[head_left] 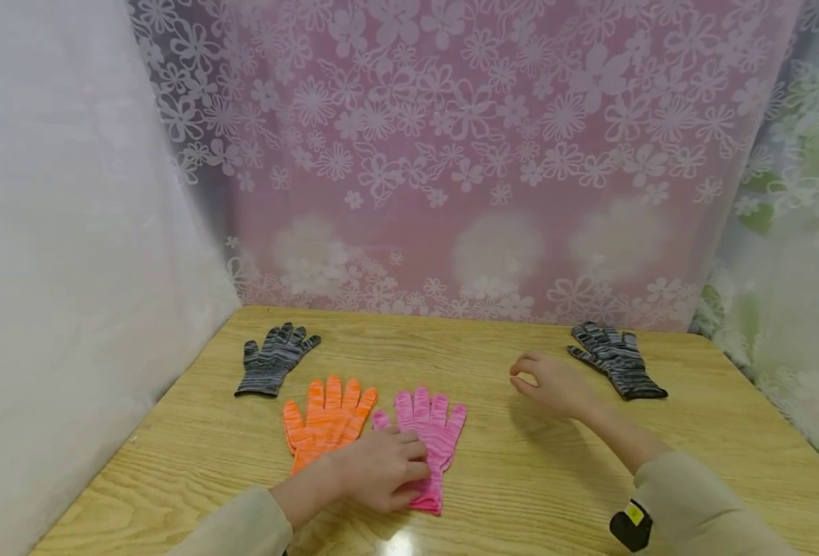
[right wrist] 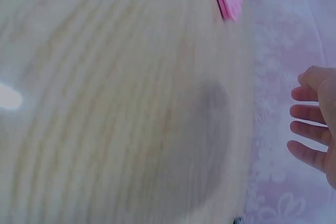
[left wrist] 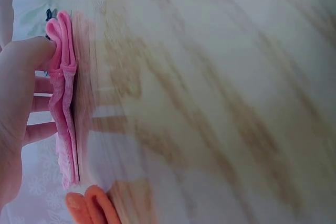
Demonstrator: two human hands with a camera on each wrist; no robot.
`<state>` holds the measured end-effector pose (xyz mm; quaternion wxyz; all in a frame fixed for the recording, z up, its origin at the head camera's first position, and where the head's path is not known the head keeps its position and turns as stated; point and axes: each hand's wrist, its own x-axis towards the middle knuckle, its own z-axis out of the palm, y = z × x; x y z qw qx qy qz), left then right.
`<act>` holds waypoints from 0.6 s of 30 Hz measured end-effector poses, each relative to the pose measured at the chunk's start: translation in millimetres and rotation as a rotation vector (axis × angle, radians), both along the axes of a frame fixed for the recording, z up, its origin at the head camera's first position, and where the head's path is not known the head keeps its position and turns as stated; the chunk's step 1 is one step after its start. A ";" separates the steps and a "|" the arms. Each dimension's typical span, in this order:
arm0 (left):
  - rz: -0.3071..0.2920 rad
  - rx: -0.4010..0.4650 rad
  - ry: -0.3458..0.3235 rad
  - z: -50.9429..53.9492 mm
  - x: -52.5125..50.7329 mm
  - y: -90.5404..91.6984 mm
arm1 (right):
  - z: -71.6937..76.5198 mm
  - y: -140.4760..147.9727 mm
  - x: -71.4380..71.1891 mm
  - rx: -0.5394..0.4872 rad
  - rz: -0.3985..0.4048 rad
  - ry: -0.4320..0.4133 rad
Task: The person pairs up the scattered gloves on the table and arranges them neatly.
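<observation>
Two pink gloves (head_left: 432,423) lie stacked at the middle of the table, fingers pointing away. The left hand (head_left: 384,469) rests over their lower left part; in the left wrist view its thumb and spread fingers touch the pink gloves (left wrist: 64,98). Just left of them lies an orange pair (head_left: 327,421), its cuffs hidden behind the left forearm. Above the table, left of the grey-black glove (head_left: 618,359) at the back right, hovers the right hand (head_left: 552,384), fingers loosely bent and holding nothing; the right wrist view shows the same hand (right wrist: 317,116) with its fingers apart.
Another grey-black glove (head_left: 277,359) lies at the back left of the wooden table (head_left: 493,494). A pink flowered curtain (head_left: 451,154) hangs behind the table, with pale sheets at both sides. A black object with a yellow label (head_left: 632,525) is at the right sleeve.
</observation>
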<state>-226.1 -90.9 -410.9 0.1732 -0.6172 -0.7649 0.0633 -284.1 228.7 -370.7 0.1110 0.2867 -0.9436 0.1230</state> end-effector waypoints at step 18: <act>0.038 -0.019 -0.018 4.7 0.0 8.8 | 8.5 107.1 -23.7 0.010 -0.361 -0.179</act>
